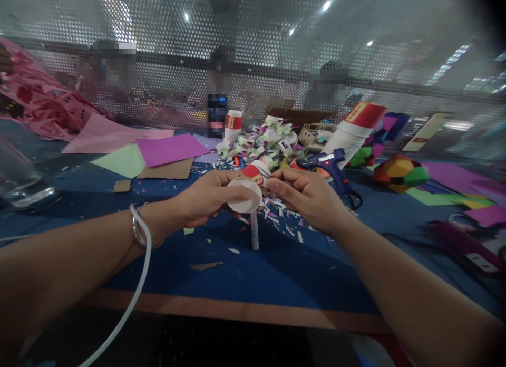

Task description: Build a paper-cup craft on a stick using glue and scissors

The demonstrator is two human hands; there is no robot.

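My left hand (205,198) grips a small red-and-white paper cup (253,173), thumb pressed on a round white face that points toward me. At the cup's right side, the thumb and fingers of my right hand (310,198) pinch its white edge. Whether a separate small piece sits in that pinch is hidden. Below the cup lies a clear glue stick (255,232) on the blue tabletop (276,282). Paper scraps (286,222) are scattered just behind it. A blue glue gun (334,166) with a small red light rests beyond my right hand.
A heap of cut cup pieces (272,137) fills the back middle, beside an upright cup (234,125) and a leaning cup stack (351,132). Coloured paper sheets (172,151) lie left. A clear glass (27,182) stands far left; a multicoloured paper ball (399,173) sits right.
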